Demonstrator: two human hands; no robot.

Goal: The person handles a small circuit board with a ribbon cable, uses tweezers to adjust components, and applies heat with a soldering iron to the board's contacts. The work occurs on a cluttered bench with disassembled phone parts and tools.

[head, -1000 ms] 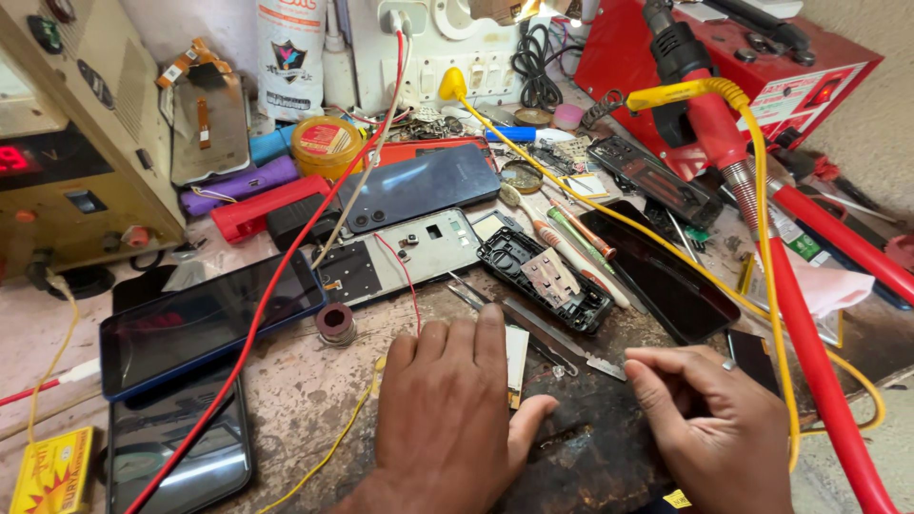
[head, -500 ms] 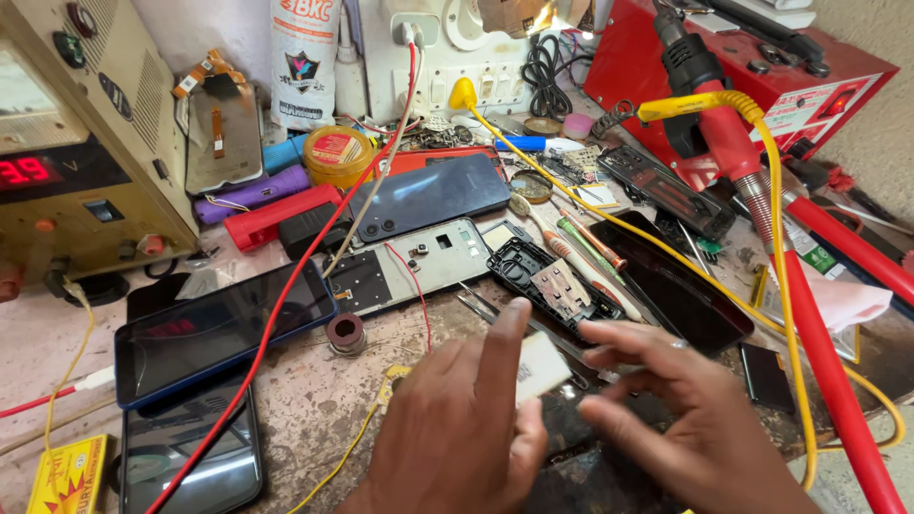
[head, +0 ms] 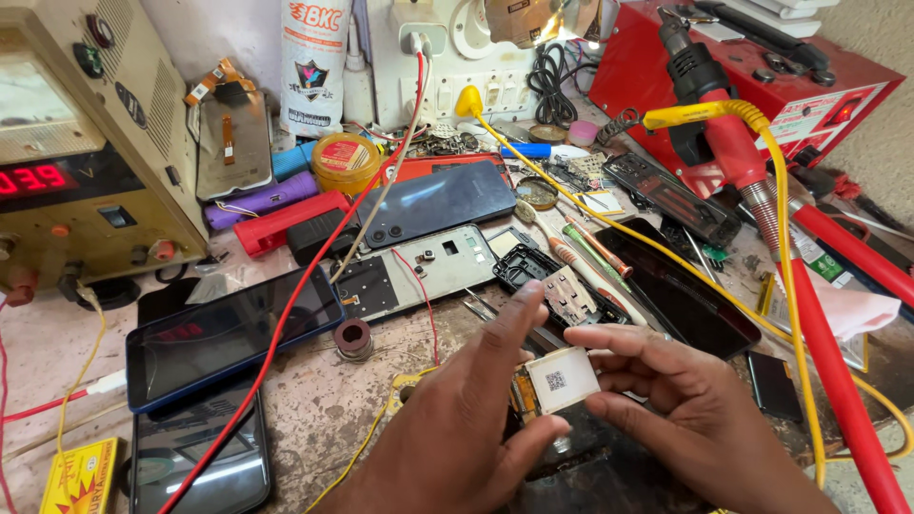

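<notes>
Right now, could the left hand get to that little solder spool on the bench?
Probably yes: the solder spool lies just beyond the left hand, nothing between, but that hand helps hold the small white part.

two bare hands only: left hand (head: 457,433) and right hand (head: 681,414), no gloves, rings or watch, short trimmed nails. wrists bare to the near edge, no sleeves showing.

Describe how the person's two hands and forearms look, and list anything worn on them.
Both the left hand and the right hand are bare: no gloves, no rings on the fingers that show. The nails are cut short. No watch, strap or bracelet shows at either wrist, and no sleeve reaches into view. No cables or markings are on them.
</notes>
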